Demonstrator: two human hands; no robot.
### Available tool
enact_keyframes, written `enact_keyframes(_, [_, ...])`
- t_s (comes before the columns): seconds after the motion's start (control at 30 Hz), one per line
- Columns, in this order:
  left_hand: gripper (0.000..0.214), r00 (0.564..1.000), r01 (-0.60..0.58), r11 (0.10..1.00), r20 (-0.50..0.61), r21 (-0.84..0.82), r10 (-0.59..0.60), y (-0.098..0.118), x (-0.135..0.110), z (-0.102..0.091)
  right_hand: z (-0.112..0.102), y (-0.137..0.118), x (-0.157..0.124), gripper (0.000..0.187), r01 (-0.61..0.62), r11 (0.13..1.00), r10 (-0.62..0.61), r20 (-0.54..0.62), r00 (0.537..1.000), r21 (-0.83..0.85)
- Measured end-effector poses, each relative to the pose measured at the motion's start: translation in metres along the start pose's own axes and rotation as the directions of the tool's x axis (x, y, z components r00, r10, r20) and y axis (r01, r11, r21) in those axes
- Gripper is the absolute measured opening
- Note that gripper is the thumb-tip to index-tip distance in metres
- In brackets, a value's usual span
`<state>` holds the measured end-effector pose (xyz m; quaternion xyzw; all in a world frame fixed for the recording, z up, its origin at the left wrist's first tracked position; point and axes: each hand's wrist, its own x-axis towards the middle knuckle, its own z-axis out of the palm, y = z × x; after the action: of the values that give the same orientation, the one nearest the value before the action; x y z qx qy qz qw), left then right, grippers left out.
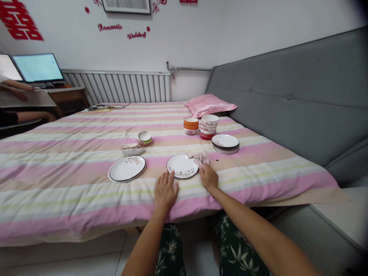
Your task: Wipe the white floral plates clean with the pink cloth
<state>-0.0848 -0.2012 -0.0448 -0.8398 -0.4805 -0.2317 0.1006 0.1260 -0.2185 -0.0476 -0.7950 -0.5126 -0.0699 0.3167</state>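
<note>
A round white plate [181, 165] with a dark rim and brown floral print lies on the striped bedspread in front of me. My right hand [209, 177] is closed on a pale pink cloth [200, 157], which overlaps the plate's right edge. At the plate's lower left, my left hand [166, 191] rests with its fingers stretched out, the fingertips by the rim. To the left lie oval plates [128, 168], one on another. A stack of round plates [225, 141] stands beyond my right hand.
Stacked bowls [209, 119] and orange-topped bowls [191, 123] stand near a pink pillow [211, 104]. Small dishes [144, 137] and a white rectangular dish [132, 151] sit left of centre. A grey headboard [301, 88] bounds the right. Another person's arm [15, 87] shows at far left by monitors.
</note>
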Motion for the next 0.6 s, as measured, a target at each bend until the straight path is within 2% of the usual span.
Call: enact_keyframes(0.6, [0.051, 1.0, 0.001, 1.0, -0.023, -0.017, -0.002, -0.0008, 0.0, 0.0016, -0.001, -0.0002, -0.0001, 0.023, -0.007, 1.0, 0.007, 0.008, 1.0, 0.0])
